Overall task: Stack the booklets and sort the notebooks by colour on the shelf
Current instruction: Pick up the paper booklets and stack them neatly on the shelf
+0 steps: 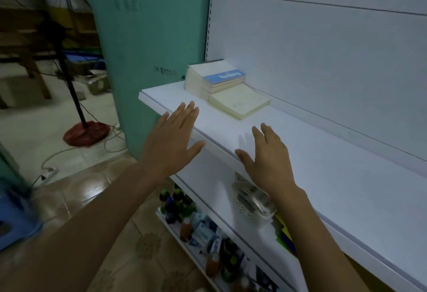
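White shelf (pixel 323 153): two booklet stacks (pixel 215 79), two empty hands (pixel 175 134) spread.

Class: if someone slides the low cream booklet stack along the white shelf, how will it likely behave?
The cream booklet stack lies flat, so tipping seems unlikely. The shelf looks smooth, so it probably slides easily. Its loose layers may fan apart if pushed from above.

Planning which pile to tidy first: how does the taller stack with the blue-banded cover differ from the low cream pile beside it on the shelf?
The taller stack is several books high; the low cream pile is much flatter. The taller stack's top cover is white with a blue band; the cream pile's is plain pale yellow. Both rest on the white shelf, touching, untouched by either hand.
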{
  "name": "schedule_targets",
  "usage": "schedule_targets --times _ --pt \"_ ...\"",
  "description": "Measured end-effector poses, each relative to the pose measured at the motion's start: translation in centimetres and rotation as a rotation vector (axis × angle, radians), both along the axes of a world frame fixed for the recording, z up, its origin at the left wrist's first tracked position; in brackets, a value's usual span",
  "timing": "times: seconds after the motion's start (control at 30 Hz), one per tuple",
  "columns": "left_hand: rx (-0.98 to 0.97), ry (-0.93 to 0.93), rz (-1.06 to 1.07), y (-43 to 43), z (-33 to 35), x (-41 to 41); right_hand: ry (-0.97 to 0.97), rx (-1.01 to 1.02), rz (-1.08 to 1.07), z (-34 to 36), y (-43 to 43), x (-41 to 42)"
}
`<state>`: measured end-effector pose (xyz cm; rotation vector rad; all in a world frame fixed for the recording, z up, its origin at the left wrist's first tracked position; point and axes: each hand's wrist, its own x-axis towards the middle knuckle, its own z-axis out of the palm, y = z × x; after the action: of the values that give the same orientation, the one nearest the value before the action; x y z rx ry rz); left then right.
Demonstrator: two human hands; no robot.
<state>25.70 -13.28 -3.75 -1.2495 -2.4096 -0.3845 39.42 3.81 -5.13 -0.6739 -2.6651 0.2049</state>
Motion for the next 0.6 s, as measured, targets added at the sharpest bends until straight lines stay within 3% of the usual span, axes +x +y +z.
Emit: schedule_targets --times 0.27,0.47,0.6 --pt "-0.089 0.027 -0.101 4.0 1.0 -12.0 0.036 -0.055 -0.095 1.4 6.0 -15.5" --pt "-0.201 -0.346 -0.216 6.4 -0.8 -19.2 0.011 -0.117 -0.183 2.5 11.8 -26.1" --pt "-0.167 -0.506 -0.299 8.1 -1.8 -22.5 -0.181 -0.224 -0.343 -0.1 13.9 -27.2"
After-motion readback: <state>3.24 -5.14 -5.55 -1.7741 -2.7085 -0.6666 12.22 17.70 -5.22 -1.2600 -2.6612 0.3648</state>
